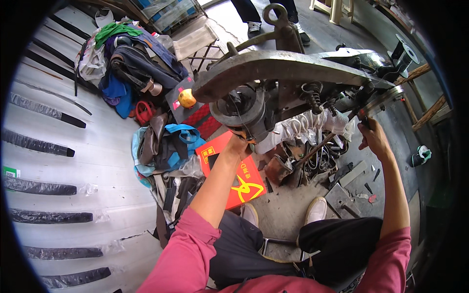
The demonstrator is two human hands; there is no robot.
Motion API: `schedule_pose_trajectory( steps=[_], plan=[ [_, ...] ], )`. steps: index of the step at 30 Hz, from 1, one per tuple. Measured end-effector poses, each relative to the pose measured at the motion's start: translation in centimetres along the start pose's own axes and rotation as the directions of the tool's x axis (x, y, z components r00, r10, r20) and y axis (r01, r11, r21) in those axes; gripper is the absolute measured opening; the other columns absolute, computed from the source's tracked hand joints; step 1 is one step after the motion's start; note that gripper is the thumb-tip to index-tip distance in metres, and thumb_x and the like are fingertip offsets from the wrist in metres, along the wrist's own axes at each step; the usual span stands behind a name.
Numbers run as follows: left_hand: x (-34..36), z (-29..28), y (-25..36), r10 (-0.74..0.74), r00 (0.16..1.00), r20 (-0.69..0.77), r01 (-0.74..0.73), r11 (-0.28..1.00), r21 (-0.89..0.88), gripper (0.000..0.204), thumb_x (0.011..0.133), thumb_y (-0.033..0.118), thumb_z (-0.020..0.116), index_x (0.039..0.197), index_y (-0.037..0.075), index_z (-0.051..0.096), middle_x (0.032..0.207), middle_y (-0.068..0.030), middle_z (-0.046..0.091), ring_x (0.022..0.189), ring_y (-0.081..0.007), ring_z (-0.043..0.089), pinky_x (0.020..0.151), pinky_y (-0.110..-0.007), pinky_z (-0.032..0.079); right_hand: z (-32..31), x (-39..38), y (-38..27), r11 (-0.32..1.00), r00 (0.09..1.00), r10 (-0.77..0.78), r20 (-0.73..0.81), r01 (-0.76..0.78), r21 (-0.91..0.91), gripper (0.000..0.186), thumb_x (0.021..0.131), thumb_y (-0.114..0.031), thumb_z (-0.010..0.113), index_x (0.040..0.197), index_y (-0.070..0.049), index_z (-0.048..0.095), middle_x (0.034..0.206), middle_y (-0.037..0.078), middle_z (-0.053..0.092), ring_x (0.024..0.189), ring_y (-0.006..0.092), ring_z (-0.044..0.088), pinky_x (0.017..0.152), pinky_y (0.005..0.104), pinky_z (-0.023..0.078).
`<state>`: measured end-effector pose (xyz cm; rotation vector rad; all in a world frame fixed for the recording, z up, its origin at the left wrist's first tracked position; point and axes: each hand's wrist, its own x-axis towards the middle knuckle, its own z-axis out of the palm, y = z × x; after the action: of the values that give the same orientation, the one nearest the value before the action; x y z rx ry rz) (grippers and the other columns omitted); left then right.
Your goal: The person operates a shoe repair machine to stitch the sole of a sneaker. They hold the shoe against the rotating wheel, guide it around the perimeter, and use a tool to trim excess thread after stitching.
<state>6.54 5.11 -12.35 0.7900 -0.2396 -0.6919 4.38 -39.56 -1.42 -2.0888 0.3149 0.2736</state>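
Here the left hand is pressed under the head of the stitching machine; whether its grip is clenched cannot be told. At three o'clock, the crank handle is clasped by the right hand.

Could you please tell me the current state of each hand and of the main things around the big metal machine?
left hand: raised under the machine head, fingers closed on something hidden there.
right hand: gripping the handwheel crank.
handwheel: held at its handle.
machine arm: horizontal, above the knees.
red box: closed, flat on the floor.
yellow fruit: whole, resting on a dark box.
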Motion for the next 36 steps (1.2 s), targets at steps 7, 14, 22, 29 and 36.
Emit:
schedule_pose_trajectory(
  steps=[7,14,22,29,36],
  plan=[
    [-0.8,-0.6,-1.0,0.170,0.933,-0.317,-0.142,0.984,0.112,0.033,0.096,0.025,0.069,0.126,0.013,0.064,0.120,0.0012,0.068,0.109,-0.0145,0.063,0.094,-0.032,0.050,-4.1,-2.7,-6.2,0.931,0.869,-0.347,-0.354,0.272,-0.244,0.019,0.099,-0.007,0.057,0.115,-0.003,0.065,0.082,0.006,0.061,0.064,0.0139,0.058,0.053,0.0309,0.051],
    [-1.1,3.0,0.8,0.270,0.931,-0.245,-0.226,0.954,0.196,0.055,0.092,0.042,0.071,0.138,0.013,0.060,0.135,-0.0018,0.065,0.120,-0.0199,0.062,0.102,-0.039,0.052,-9.7,3.3,0.3,0.920,0.752,-0.337,-0.567,0.137,-0.366,0.011,0.100,-0.008,0.057,0.108,0.000,0.059,0.090,0.022,0.064,0.072,0.0293,0.057,0.073,0.0400,0.050],
    [-1.3,3.3,0.9,0.120,0.942,-0.312,-0.095,0.991,0.095,0.057,0.093,0.045,0.070,0.139,0.014,0.058,0.138,-0.0005,0.062,0.123,-0.0193,0.060,0.105,-0.040,0.049,-2.3,2.6,3.1,0.995,0.997,0.056,-0.048,-0.060,-0.081,0.034,0.097,-0.012,0.058,0.128,0.001,0.057,0.084,0.010,0.061,0.062,0.0188,0.064,0.049,0.0357,0.056],
    [-1.3,3.7,0.9,0.107,0.961,-0.256,-0.115,0.993,-0.017,0.046,0.100,0.035,0.065,0.140,0.015,0.056,0.141,0.0013,0.059,0.129,-0.0166,0.055,0.110,-0.037,0.044,-3.6,-3.3,-5.9,0.972,0.956,-0.232,-0.179,0.234,-0.010,0.021,0.097,-0.011,0.061,0.111,0.004,0.063,0.077,0.005,0.055,0.060,0.0135,0.055,0.050,0.0319,0.052],
    [-2.0,1.6,-0.7,0.227,0.947,-0.227,-0.216,0.974,0.075,0.044,0.100,0.019,0.062,0.143,0.013,0.052,0.142,-0.0014,0.057,0.127,-0.0157,0.054,0.109,-0.034,0.043,-9.9,2.8,0.0,0.866,0.701,-0.447,-0.555,0.183,-0.466,0.014,0.100,-0.007,0.056,0.112,-0.001,0.058,0.100,0.026,0.068,0.089,0.0392,0.065,0.081,0.0469,0.051]
  ],
)
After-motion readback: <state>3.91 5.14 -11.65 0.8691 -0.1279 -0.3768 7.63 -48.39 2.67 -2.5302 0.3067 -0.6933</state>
